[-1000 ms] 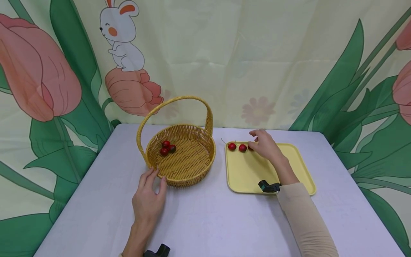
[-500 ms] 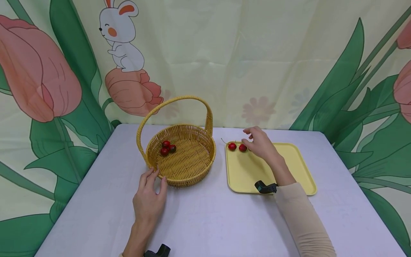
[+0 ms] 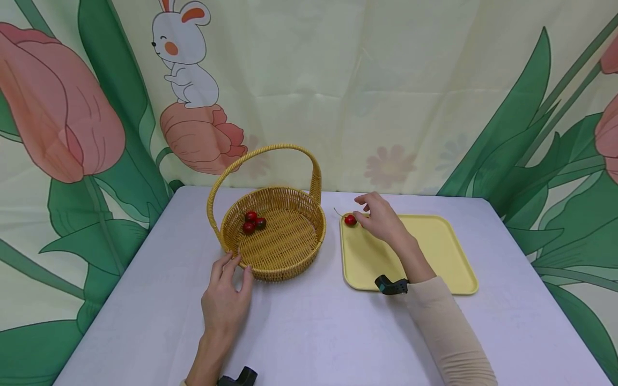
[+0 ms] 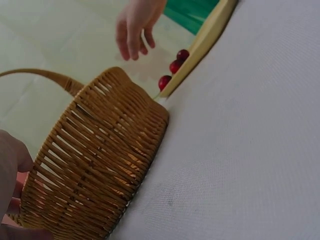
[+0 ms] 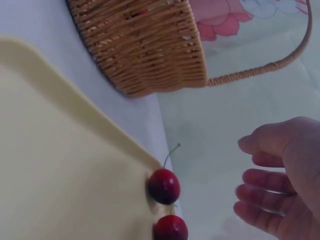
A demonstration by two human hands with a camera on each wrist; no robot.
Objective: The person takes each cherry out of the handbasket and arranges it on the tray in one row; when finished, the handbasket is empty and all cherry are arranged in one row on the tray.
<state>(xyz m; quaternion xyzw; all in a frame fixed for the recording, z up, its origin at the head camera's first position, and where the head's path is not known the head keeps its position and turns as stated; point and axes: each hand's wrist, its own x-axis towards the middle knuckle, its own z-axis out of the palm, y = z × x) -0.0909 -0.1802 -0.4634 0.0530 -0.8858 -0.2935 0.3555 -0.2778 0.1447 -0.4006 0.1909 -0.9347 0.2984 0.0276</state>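
Note:
A round wicker basket [image 3: 289, 241] with a tall handle stands at the left, holding three dark red cherries [image 3: 249, 228] by its left wall. My left hand [image 3: 225, 303] rests its fingertips on the near left rim, the thumb spread apart from the fingers. A yellow tray [image 3: 429, 257] lies at the right. Over its far left corner hovers my right hand [image 3: 382, 220], fingers loosely bent with nothing in them. Three cherries line the tray's edge in the left wrist view; one stemmed cherry [image 5: 164, 186] shows clearly, while the hand hides others in the head view.
A white cloth [image 3: 309, 332] covers the table. Behind it hangs a curtain [image 3: 328, 107] printed with tulips and a rabbit. The basket's handle [image 3: 285, 146] arches high above the rim, and a strip of cloth separates basket and tray.
My right hand has moved left above the row of cherries, now covering the middle one in the head view. The left hand stays at the basket rim.

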